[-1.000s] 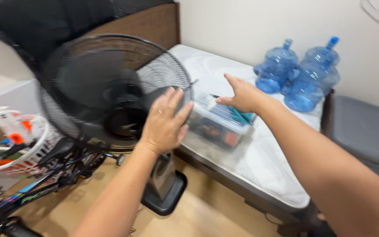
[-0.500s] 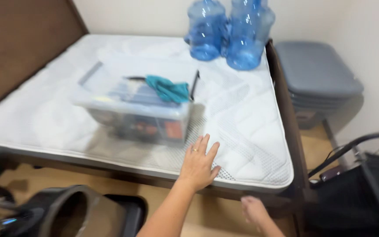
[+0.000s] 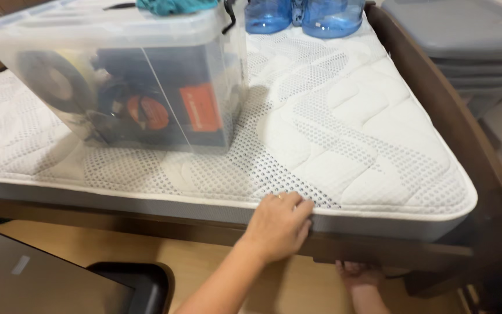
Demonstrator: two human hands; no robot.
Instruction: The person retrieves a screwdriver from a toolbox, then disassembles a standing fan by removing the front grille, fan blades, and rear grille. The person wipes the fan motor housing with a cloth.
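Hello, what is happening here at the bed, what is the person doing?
A person is bent over the near edge of a white mattress on a dark wooden bed frame. The left hand grips the mattress edge, and the right hand reaches under the frame, partly hidden. A clear plastic storage box full of items sits on the mattress, with blue water bottles behind it.

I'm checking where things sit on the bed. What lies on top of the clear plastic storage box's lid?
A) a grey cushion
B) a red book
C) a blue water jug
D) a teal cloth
D: a teal cloth lies bunched on the lid of the clear storage box, while the blue water jugs stand behind it on the mattress.
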